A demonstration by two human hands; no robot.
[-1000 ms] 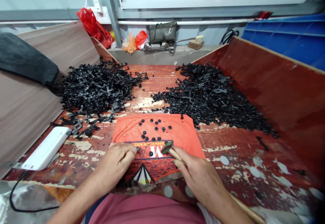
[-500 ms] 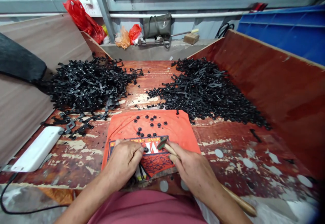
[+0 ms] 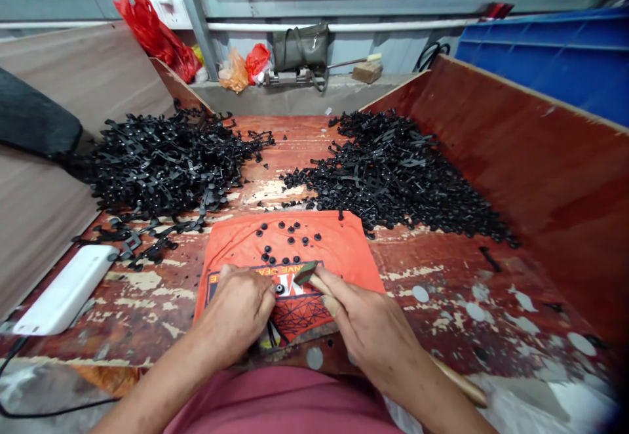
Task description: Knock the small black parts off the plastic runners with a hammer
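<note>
My left hand point(image 3: 240, 303) is closed at the lower part of an orange printed cloth point(image 3: 339, 237). Its fingertips pinch a small black plastic part point(image 3: 280, 289) whose round end shows beside them; dark thin strips hang below the hand, the rest being hidden. In my right hand point(image 3: 373, 322) is a hammer point(image 3: 305, 273), gripped near its dark greenish head, its wooden handle running back under my wrist. The hammer head hovers just right of the round end. Several round black pieces point(image 3: 285, 261) are scattered on the cloth above my hands.
A heap of black plastic parts point(image 3: 162, 165) lies at left, another heap point(image 3: 388, 172) at right. Wooden boards point(image 3: 521, 158) wall the sides of the worn red table point(image 3: 275, 158). A white power strip point(image 3: 63, 290) lies at left. Behind the right board stands a blue crate point(image 3: 540, 60).
The hammer head has shifted left, closer to the round black end at my left fingertips, and has turned slightly. My left hand stays nearly in place. The whole view has shifted a little.
</note>
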